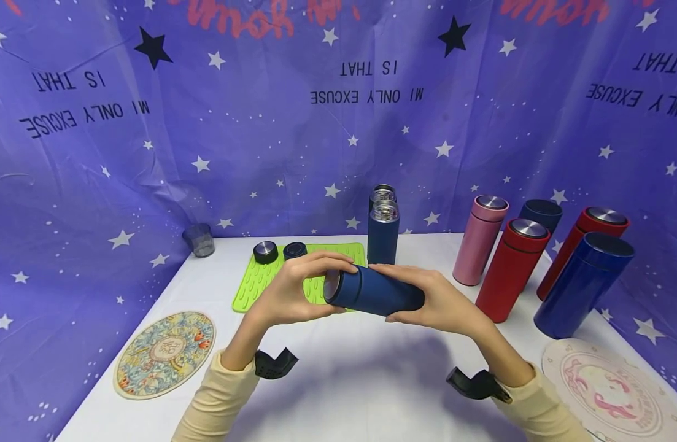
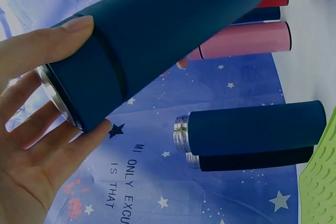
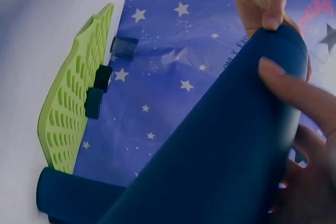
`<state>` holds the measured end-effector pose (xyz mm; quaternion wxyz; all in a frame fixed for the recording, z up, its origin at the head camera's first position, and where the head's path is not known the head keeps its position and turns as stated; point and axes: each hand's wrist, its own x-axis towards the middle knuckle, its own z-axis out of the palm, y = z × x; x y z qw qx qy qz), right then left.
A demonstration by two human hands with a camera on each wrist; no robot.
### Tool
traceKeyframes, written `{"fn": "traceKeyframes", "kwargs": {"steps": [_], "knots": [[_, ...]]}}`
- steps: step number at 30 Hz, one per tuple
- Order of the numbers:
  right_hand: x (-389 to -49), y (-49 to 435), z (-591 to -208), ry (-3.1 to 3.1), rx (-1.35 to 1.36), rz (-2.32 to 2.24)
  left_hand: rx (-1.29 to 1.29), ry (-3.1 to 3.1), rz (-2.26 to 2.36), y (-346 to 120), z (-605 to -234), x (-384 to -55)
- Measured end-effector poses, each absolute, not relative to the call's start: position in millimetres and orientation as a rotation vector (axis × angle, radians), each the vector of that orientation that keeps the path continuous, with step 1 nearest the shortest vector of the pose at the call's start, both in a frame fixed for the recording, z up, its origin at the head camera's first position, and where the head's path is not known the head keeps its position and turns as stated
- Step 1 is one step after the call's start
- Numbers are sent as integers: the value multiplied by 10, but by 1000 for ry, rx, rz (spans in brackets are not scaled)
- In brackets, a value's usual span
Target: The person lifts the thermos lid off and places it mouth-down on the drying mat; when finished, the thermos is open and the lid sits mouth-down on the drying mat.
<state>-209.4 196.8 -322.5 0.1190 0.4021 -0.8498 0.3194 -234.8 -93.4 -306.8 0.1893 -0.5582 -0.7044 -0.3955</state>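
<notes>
A dark blue thermos bottle [image 1: 383,293] is held lying nearly level above the table between both hands. My left hand [image 1: 294,293] grips its lid [image 2: 86,80], thumb on one side and fingers on the other; the lid's silver top faces the left palm. Around the base end, my right hand [image 1: 434,299] holds the body with thumb and fingers. In the left wrist view the lid sits on the bottle, with a dark seam line between them. Behind stand a lidless blue bottle [image 1: 383,242] and a darker lidless bottle [image 2: 257,159], both with bare silver necks.
Two loose lids, one black with silver top [image 1: 265,252] and one dark blue [image 1: 295,250], lie on a green mat [image 1: 247,294]. A clear cup [image 1: 200,240] stands back left. Pink [image 1: 479,242], red [image 1: 509,276] and blue [image 1: 578,291] bottles stand right. Round mats [image 1: 145,362] flank the table.
</notes>
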Motion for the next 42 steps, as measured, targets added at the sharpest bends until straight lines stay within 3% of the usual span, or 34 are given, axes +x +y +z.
{"fn": "traceKeyframes", "kwargs": {"steps": [20, 32, 38, 42], "knots": [[-2082, 1936, -3260, -2412, 1201, 1032, -1557, -2014, -1234, -912, -2834, -2125], [-2045, 1819, -3322, -2207, 994, 545, -1092, -2372, -1465, -903, -2881, -2121], [-2053, 1857, -3310, -2295, 1023, 635, -1327, -2326, -1385, -944, -3084, -2343], [-2069, 1918, -3267, -2404, 1084, 854, -1513, -2219, -1325, -934, -2939, -2231]]}}
